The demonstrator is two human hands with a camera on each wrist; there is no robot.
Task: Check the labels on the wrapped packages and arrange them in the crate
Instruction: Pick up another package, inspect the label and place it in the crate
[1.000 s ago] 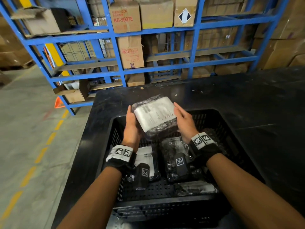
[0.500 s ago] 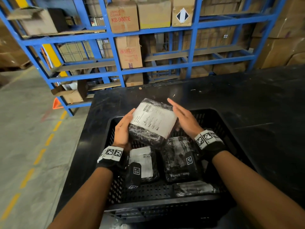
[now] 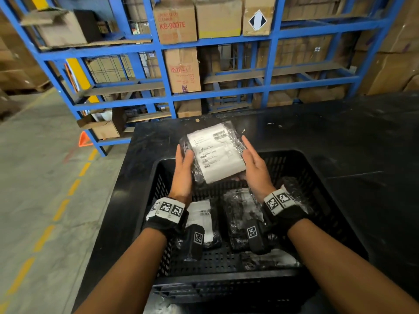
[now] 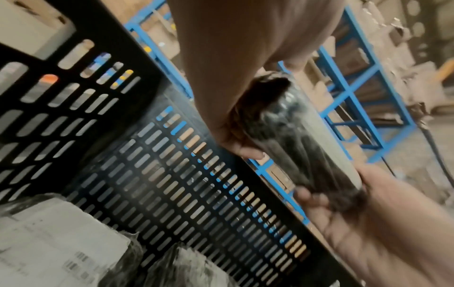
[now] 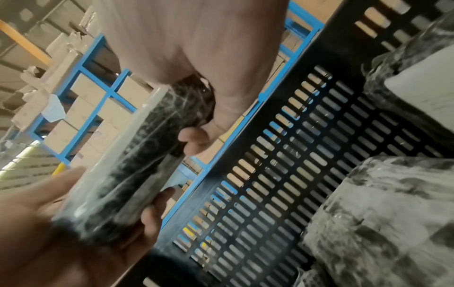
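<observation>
A black table [image 3: 340, 141] carries everything, its top scuffed and dusty. Directly on it sits a black slotted crate [image 3: 326, 177], right beneath the spot where the package is held. A few pale scraps [image 3: 273, 124] lie on the bare top just beyond the grip, near the table's far edge.

Both hands [image 3: 183, 171] hold pkg [image 3: 215, 155], label up, over crate [image 3: 322, 168].
</observation>
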